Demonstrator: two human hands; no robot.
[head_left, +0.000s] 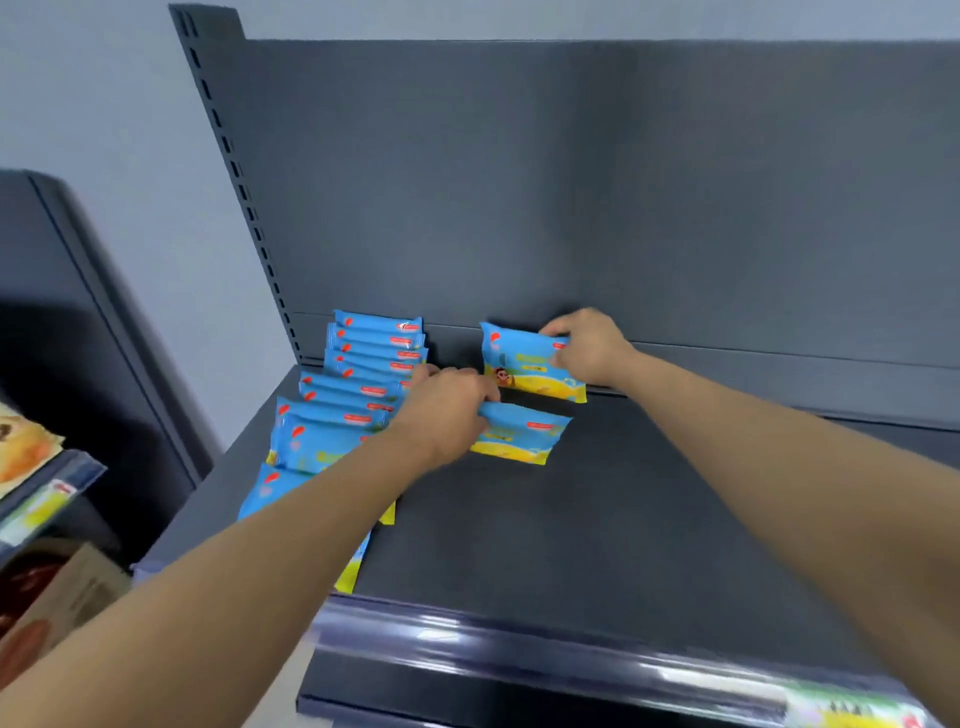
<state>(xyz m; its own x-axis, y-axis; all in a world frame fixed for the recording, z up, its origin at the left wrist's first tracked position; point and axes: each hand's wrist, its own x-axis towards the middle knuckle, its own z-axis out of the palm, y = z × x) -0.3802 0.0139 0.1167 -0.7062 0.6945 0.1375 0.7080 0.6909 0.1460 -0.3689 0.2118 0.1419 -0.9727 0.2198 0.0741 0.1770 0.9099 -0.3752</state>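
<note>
Head view: two flat packets are in hand on the dark grey shelf (597, 519).

Grip state:
- Left hand (447, 410) grips the front packet (524, 434) at its upper left edge. Its fingers (480, 389) are curled over that edge and clenched on it.
- Right hand (587, 345) grips the rear packet (519, 361) at its upper right corner, fingers over the top and thumb against the printed face.

Appearance, both packets: a soft rectangular pouch with a blue upper field, a yellow lower band and a small red label near the upper right corner. The rear packet also shows a red mark at its upper left corner and a small cartoon figure where blue meets yellow. The printed wording is too blurred to read.

Position:
- The rear packet stands on its long edge, tilted back against the back panel (571, 182).
- The front packet stands just in front of it, lower edge on the shelf, with a narrow gap showing between the two.
- Both stand to the right of the row of packets (358, 395), which runs along the left side of the shelf from the back panel toward the front edge, each packet overlapping the next. The left forearm crosses the near end of that row.

Surroundings: a price rail (519, 644) runs along the front edge of the shelf. A slotted upright (244, 192) rises at the rear left corner. A neighbouring shelf (47, 483) at far left carries blurred goods, with a cardboard box (67, 587) below it.
</note>
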